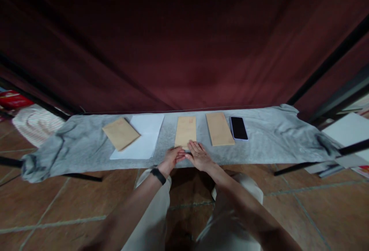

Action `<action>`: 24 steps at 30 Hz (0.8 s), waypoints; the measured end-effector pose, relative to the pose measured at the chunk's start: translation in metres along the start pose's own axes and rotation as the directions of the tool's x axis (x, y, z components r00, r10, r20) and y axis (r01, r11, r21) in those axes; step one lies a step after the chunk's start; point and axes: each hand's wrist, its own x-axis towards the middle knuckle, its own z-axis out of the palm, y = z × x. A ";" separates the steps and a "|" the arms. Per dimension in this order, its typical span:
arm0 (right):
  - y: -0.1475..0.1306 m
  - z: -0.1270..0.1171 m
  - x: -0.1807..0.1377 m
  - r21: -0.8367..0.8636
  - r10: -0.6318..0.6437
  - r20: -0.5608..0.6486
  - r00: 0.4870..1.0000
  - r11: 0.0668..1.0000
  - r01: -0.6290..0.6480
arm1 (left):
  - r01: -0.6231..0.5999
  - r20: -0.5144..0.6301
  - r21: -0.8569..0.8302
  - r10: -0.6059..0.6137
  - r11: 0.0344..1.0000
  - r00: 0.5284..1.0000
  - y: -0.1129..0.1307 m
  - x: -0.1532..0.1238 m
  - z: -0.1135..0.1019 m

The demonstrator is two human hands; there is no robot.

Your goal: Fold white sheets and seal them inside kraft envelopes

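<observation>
A tan paper envelope (186,128) lies lengthwise before me on the grey cloth. My right hand (199,156) rests on its near end, palm down with the fingers stretched out. Beside it, my left hand (174,155) is at the envelope's near edge, fingers pointing right and loosely extended; a black band circles that wrist. The fingertips of both hands nearly meet, and the envelope's lower edge is partly hidden by them. To the right lies another pile of tan envelopes (219,129). On the left, more tan envelopes (120,133) sit askew over white paper sheets (148,137).
A dark-screened phone (239,128) lies right of the right-hand envelopes. The grey cloth (271,139) covers a narrow table, rumpled at both ends. Behind it hangs a dark red curtain (184,70). White boards (347,130) stand at the far right, beyond black metal bars.
</observation>
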 end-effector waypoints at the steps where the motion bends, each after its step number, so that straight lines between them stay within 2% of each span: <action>1: 0.000 0.000 0.000 -0.007 0.000 -0.005 1.000 1.000 0.000 | -0.034 0.010 0.034 0.034 0.999 0.999 -0.002 -0.001 -0.001; 3: -0.001 0.001 0.000 -0.025 -0.005 -0.016 1.000 1.000 0.005 | -0.133 0.024 0.104 0.131 0.986 0.991 -0.005 -0.003 -0.004; 6: -0.002 0.002 0.000 -0.058 -0.009 -0.031 0.999 0.998 0.008 | -0.308 0.030 0.188 0.308 0.933 0.951 -0.001 0.005 -0.004; 9: -0.001 0.004 -0.001 -0.087 -0.011 -0.045 0.999 0.996 0.007 | -0.504 0.122 0.279 0.490 0.817 0.863 0.016 0.030 -0.002; 10: 0.000 0.004 -0.002 -0.096 -0.014 -0.054 0.998 0.995 0.009 | -0.645 0.255 0.393 0.596 0.656 0.762 0.023 0.042 -0.001; 11: 0.002 0.005 -0.003 -0.107 -0.020 -0.066 0.998 0.994 0.012 | -0.733 0.371 0.487 0.647 0.475 0.666 0.031 0.055 0.000; 12: 0.003 0.006 -0.005 -0.119 -0.028 -0.084 0.996 0.993 0.018 | -0.766 0.447 0.557 0.662 0.320 0.602 0.038 0.069 0.001; 14: 0.005 0.008 -0.008 -0.145 -0.045 -0.130 0.990 0.989 0.026 | -0.761 0.557 0.644 0.632 0.082 0.539 0.051 0.096 0.003; 17: 0.007 0.011 -0.012 -0.183 -0.068 -0.197 0.978 0.983 0.031 | -0.735 0.681 0.659 0.539 -0.158 0.495 0.064 0.131 0.008; 20: 0.009 0.014 -0.014 -0.210 -0.067 -0.236 0.969 0.978 0.017 | -0.748 0.766 0.608 0.446 -0.267 0.463 0.070 0.156 0.018; 24: 0.012 0.016 -0.015 -0.229 -0.066 -0.250 0.966 0.973 0.008 | -0.760 0.809 0.575 0.351 -0.303 0.472 0.072 0.175 0.031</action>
